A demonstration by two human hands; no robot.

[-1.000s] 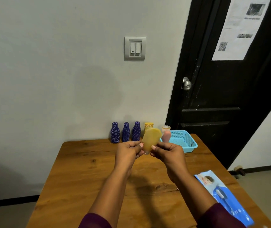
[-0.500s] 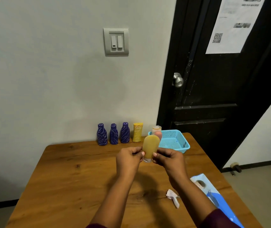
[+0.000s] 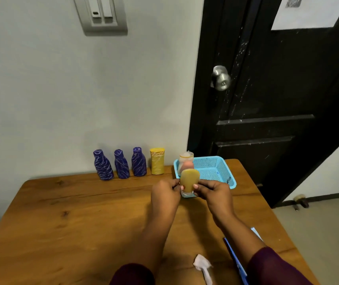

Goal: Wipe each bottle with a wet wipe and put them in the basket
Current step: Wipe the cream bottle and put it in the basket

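Just in front of the basket point(image 3: 211, 171), the left hand point(image 3: 165, 195) and right hand point(image 3: 213, 195) pinched the amber bottle point(image 3: 189, 181) between curled fingers point(image 3: 196, 186); with the wipe point(image 3: 202, 265) lying loose on the desk point(image 3: 82, 212), placing seemed next: lift over the rim, release

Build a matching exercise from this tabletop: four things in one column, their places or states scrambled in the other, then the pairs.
Things
1. amber bottle
2. wet wipe
3. blue basket
4. purple bottles

Places or states
A. standing in a row against the wall
B. lying crumpled on the table, near its front edge
C. held between the left hand and the right hand
D. at the table's far right corner

Pairs: 1-C, 2-B, 3-D, 4-A.
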